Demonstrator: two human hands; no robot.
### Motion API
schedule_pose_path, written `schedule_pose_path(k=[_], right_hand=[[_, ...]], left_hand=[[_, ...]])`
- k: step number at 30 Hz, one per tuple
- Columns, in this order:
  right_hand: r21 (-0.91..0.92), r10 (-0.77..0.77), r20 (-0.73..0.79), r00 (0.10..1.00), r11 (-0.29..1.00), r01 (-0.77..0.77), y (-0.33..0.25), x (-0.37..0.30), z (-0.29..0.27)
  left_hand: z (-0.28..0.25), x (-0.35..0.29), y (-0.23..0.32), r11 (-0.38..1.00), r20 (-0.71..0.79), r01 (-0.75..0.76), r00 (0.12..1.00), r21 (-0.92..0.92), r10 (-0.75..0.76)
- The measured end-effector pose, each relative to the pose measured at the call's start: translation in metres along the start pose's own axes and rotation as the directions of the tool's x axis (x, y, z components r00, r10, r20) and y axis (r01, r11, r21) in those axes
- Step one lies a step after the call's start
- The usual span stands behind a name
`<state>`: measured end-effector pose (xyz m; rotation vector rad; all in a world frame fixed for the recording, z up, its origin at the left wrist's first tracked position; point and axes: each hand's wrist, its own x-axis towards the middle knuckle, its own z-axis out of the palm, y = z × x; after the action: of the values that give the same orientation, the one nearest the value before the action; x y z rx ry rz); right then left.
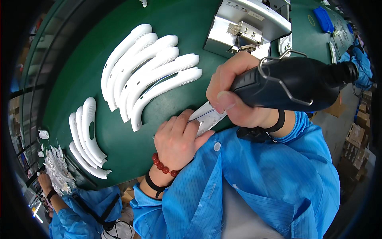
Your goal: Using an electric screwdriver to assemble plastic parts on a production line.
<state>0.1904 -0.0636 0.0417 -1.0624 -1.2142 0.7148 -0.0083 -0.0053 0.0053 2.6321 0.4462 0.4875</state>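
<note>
My right hand [235, 89] is wrapped round a black electric screwdriver [296, 81] with a wire hanging loop. The tool points down and left at a white plastic part [210, 122] close to my chest; its tip is hidden by my hand. My left hand [175, 137] grips that part near the table's front edge, fingers over its left portion. Left of my hands, several curved white plastic shells [165, 79] lie side by side on the green table [111, 147]. A smaller group of similar shells [88, 119] lies farther left.
A metal fixture [248, 49] with a clamp stands at the far middle. A blue bin [323, 19] sits at the far right. At lower left, a co-worker in a blue smock [85, 211] reaches to a pile of small white pieces [57, 171]. Cardboard boxes [354, 139] stand at right.
</note>
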Motion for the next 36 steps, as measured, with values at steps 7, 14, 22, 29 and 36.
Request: schedule_pose_path(k=[7,14,22,29,36], right_hand=[[0.092,-0.106,-0.032,0.994,0.99,0.108,-0.017,0.008,-0.015],[0.128,-0.257,-0.185,0.948,0.951,0.283,-0.032,0.035,-0.081],[0.093,-0.277,-0.132,0.952,0.952,0.29,-0.018,0.038,-0.089],[0.061,-0.24,-0.187,0.953,0.965,0.255,-0.018,0.04,-0.083],[0.062,-0.085,-0.118,0.989,0.994,0.093,-0.015,0.035,-0.065]], left_hand=[[-0.004,0.001,0.0,0.999,0.037,0.035,0.999,-0.015,-0.035],[-0.003,0.014,-0.002,0.999,0.054,0.006,0.999,-0.041,-0.003],[-0.004,0.017,-0.003,0.998,0.057,0.022,0.998,-0.066,-0.018],[-0.009,0.017,-0.001,0.995,0.096,0.053,0.994,-0.082,-0.045],[-0.004,0.017,-0.005,0.995,0.046,0.034,0.998,-0.089,-0.03]])
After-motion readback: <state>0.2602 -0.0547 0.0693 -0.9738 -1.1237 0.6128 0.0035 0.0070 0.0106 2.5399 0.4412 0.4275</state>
